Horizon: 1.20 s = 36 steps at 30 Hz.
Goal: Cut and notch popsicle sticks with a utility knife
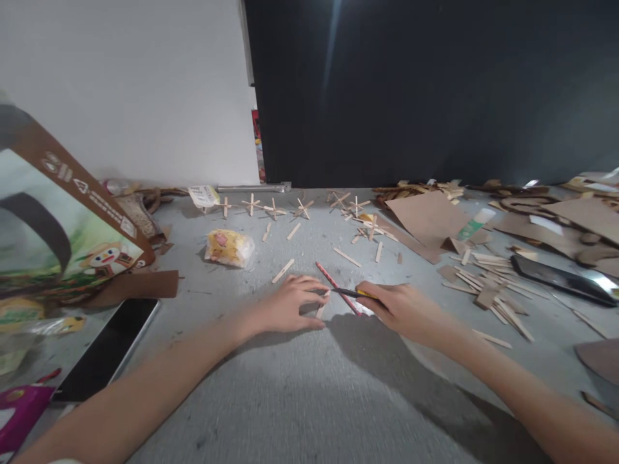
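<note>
My left hand rests on the grey surface, its fingers curved round a short wooden craft stick. In my right hand is a slim cutter knife, black with a yellow part near the grip. Its tip points left and meets the stick at my left fingertips. Under the knife lies a red patterned pencil, slanting across the surface. Something small and white, partly hidden, lies beside my right fingers. Another loose craft stick is just beyond my left hand.
Several crossed-stick pieces stand in a row at the back. A yellow wrapped packet sits behind my left hand. On the left are a phone and a printed box. Cardboard, a glue stick and loose sticks lie right.
</note>
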Tool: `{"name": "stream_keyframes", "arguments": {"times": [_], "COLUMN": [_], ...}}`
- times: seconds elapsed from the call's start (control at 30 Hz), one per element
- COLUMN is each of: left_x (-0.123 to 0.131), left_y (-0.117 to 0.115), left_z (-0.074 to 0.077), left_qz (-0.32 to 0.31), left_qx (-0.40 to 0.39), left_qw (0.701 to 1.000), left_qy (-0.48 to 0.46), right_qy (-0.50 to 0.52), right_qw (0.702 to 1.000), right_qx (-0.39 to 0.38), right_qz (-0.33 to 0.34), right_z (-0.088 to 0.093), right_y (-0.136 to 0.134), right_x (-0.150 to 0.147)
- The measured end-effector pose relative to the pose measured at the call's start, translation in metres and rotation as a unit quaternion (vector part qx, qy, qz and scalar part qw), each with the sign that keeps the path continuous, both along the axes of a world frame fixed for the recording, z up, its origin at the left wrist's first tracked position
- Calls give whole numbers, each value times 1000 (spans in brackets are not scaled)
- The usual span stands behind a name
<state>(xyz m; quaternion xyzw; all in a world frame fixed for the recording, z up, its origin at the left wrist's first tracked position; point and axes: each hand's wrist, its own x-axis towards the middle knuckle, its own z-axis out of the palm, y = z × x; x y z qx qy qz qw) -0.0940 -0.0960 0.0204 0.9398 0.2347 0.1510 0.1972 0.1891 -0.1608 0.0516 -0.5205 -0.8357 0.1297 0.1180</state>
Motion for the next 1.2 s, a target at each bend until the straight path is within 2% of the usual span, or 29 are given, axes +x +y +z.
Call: {"name": "stream_keyframes", "arguments": {"times": [0.1, 0.27, 0.33, 0.43, 0.63, 1.2], "left_x": [2, 6, 6, 6, 8, 9], "left_y": [1, -2, -2, -2, -2, -1], "left_z": [-5, -8, -6, -2, -2, -4], "left_qz": [6, 90, 107, 108, 99, 97], "left_qx": [-29, -78, -108, -140, -147, -144], "left_qw": [999, 992, 988, 984, 984, 984], "left_qy": [-17, -34, -22, -19, -29, -36], "right_qy": [-79, -219, -267, -281, -338, -353], "right_qw": [996, 972, 957, 951, 930, 928], "right_qx": [-15, 1, -29, -37, -2, -36], "right_qz": [39, 80, 107, 122, 144, 112], "right_z": [13, 27, 30, 31, 31, 43], "right_y": [2, 17, 25, 35, 40, 36], "right_x": [-7, -20, -26, -35, -46, -50]}}
